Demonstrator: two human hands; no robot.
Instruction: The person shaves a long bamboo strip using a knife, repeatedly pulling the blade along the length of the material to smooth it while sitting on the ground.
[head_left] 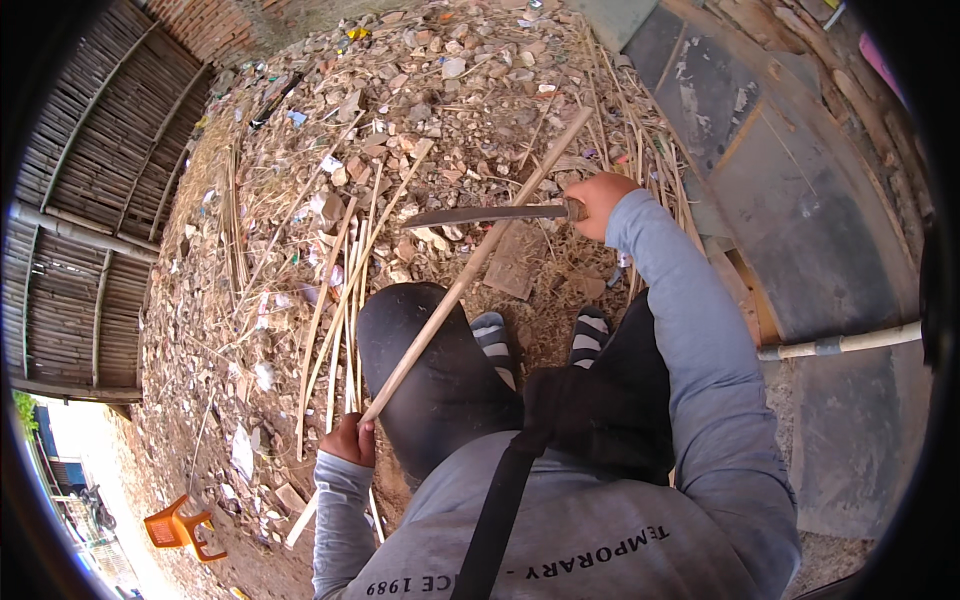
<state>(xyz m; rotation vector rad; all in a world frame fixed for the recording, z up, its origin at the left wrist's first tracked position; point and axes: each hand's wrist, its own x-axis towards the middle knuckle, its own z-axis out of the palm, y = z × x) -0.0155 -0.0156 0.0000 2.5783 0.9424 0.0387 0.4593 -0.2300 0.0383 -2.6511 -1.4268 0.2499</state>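
An outdoor yard, used for rough handwork: the ground (420, 110) is earth strewn with stones and scraps, pale strips (368, 268) lie across it, a slatted bamboo wall (90, 130) and brickwork (207, 32) border it, and daylight floods past an orange plastic chair (172, 528).

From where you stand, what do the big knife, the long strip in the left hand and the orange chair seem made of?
Big knife: likely a steel blade, dull and dark, thin and flat; handle mostly hidden.
Long strip: bamboo or wood, matte, pale tan, straight-edged.
Orange chair: probably plastic, smooth, with even bright colour.
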